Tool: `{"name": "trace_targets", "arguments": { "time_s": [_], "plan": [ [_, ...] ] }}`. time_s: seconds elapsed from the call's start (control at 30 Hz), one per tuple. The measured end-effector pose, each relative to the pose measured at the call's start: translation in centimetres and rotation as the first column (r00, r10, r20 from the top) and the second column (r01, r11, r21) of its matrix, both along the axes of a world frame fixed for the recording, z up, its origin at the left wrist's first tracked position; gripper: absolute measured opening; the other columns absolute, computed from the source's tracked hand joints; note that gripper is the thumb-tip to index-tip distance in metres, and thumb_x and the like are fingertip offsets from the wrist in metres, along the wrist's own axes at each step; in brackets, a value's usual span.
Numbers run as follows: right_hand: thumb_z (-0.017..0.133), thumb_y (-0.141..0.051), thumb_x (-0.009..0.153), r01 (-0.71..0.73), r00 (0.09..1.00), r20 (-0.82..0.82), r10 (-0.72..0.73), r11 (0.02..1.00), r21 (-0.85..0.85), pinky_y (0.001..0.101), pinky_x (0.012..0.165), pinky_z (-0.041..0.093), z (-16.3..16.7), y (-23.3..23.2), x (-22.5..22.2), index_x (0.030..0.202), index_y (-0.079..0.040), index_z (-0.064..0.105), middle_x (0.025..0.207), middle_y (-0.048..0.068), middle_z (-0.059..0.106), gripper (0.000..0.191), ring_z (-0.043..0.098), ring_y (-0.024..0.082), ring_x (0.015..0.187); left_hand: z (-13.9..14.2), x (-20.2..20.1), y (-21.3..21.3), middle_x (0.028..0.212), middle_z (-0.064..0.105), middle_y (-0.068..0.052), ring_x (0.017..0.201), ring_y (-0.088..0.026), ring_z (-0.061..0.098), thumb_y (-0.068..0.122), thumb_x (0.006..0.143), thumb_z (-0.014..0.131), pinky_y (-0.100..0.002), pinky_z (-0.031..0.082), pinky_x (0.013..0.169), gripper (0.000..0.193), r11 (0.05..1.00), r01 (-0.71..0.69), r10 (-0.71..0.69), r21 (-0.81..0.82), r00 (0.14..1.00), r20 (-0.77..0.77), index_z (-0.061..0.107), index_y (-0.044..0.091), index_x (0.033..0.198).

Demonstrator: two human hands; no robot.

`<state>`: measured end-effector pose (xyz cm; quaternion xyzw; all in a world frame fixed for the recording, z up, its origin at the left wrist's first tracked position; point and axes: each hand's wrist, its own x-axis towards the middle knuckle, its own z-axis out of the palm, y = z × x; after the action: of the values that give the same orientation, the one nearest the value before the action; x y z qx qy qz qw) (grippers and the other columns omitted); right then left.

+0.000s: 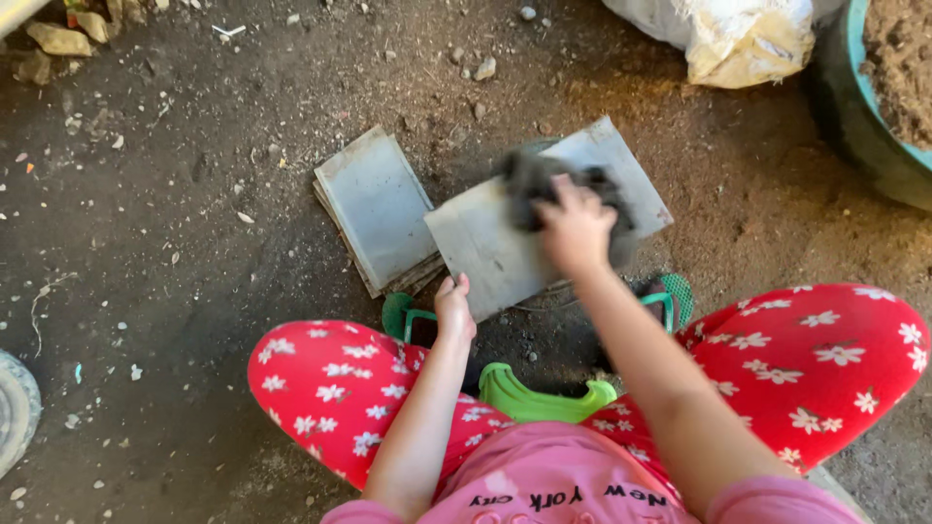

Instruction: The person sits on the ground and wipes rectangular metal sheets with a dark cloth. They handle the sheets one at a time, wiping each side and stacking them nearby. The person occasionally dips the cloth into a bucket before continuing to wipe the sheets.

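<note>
Two hands: the left hand [454, 309] grips the near corner of one grey slab [505, 243], the right hand [575, 228] presses one dark rag [544, 184] onto it. One stack of grey slabs [377, 206] lies just left of the hands. Two green sandals [403, 315] [672, 296], one by each hand. One green stool [544, 398] below them. One white sack [738, 39] and one teal tub [854, 116] beyond the right hand

1. Bare dirt ground [175, 243] at frame left: open passage.
2. Stacked grey tiles [377, 206] block centre.
3. White sack [738, 39] and teal basin [854, 116] obstruct upper right.
</note>
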<state>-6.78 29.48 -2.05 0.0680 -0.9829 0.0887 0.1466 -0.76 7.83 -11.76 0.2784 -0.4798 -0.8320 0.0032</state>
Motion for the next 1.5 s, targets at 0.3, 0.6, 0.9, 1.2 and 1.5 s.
{"name": "trace_targets", "arguments": {
  "time_s": [0.3, 0.6, 0.9, 1.2, 1.5],
  "plan": [
    [0.066, -0.022, 0.095, 0.352, 0.936, 0.008, -0.353, 0.932, -0.089, 0.0578, 0.094, 0.049, 7.7, 18.2, -12.5, 0.13, -0.03, 0.073, 0.149, 0.011, 0.054, 0.037, 0.052, 0.046, 0.119, 0.5, -1.4, -1.4, 0.119, 0.069, 0.005, 0.11, -0.007, 0.061, 0.017, 0.097, 0.06, -0.027, 0.045, 0.097, 0.027, 0.975, 0.041, -0.032, -0.22, 0.999, 0.042, 0.064, 0.006, 0.122],
    [0.062, -0.029, 0.079, -0.363, 0.891, 0.339, 0.301, 0.921, 0.138, 0.0698, 0.095, 0.042, 6.9, -10.2, -4.0, 0.131, -0.037, 0.069, 0.155, 0.013, 0.039, 0.053, 0.046, 0.044, 0.129, -2.0, -2.3, -3.0, 0.118, 0.072, -0.01, 0.106, -0.018, 0.063, 0.022, 0.103, 0.06, -0.033, 0.048, 0.095, 0.033, 0.922, 0.096, -0.037, -0.375, 0.986, 0.163, 0.063, -0.002, 0.125],
    [0.059, -0.02, 0.093, 0.142, 0.97, 0.188, -0.153, 0.987, 0.071, 0.0682, 0.1, 0.034, 3.0, 4.9, -13.1, 0.121, -0.033, 0.076, 0.15, 0.009, 0.048, 0.035, 0.042, 0.045, 0.128, -1.9, -1.9, -3.7, 0.119, 0.071, -0.007, 0.107, -0.015, 0.061, 0.021, 0.1, 0.063, -0.031, 0.046, 0.097, 0.032, 0.952, -0.011, 0.038, -0.305, 0.996, 0.084, 0.065, -0.001, 0.124],
    [0.064, -0.024, 0.091, 0.132, 0.978, 0.178, -0.108, 0.982, -0.133, 0.058, 0.108, 0.045, 11.0, 19.5, -15.2, 0.14, -0.039, 0.071, 0.152, 0.011, 0.054, 0.052, 0.048, 0.046, 0.134, 3.9, -2.9, 0.0, 0.128, 0.066, -0.013, 0.119, -0.026, 0.059, 0.019, 0.096, 0.071, -0.038, 0.045, 0.105, 0.028, 0.518, -0.255, 0.045, -0.817, 0.961, -0.272, 0.063, 0.001, 0.114],
    [0.072, -0.007, 0.079, -0.133, 0.959, -0.284, -0.02, 0.851, -0.509, 0.0456, 0.108, 0.05, 12.9, 23.0, -9.2, 0.136, -0.011, 0.073, 0.135, 0.024, 0.06, 0.057, 0.06, 0.041, 0.124, 13.2, -9.7, 13.8, 0.15, 0.053, -0.015, 0.138, -0.029, 0.051, 0.065, 0.095, 0.046, -0.056, 0.037, 0.114, 0.072, 0.745, 0.662, -0.666, -0.083, 0.746, -0.021, 0.057, 0.009, 0.141]
  ]
}}
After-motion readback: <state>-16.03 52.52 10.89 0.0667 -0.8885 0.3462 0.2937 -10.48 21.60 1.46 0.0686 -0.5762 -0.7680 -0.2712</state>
